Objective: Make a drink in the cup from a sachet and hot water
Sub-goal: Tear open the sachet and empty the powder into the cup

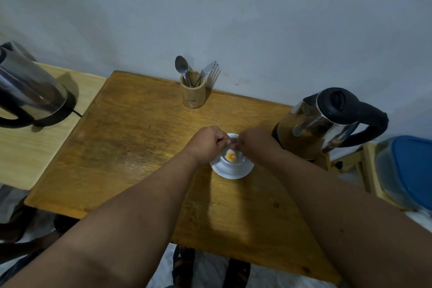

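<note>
A white cup (230,163) stands on a white saucer (243,169) in the middle of the wooden table (131,138). Both my hands meet just above the cup. My left hand (208,142) and my right hand (253,141) each pinch an end of a small sachet (231,155), whose white and orange part hangs over the cup's mouth. Most of the cup is hidden by my hands. A steel kettle with a black lid and handle (327,124) stands at the table's right edge, close to my right forearm.
A wooden holder (192,91) with a spoon (181,66) and a fork (209,68) stands at the table's back edge by the wall. A second steel kettle (30,93) sits on a paler side table at left. A blue-lidded container (406,170) lies at right.
</note>
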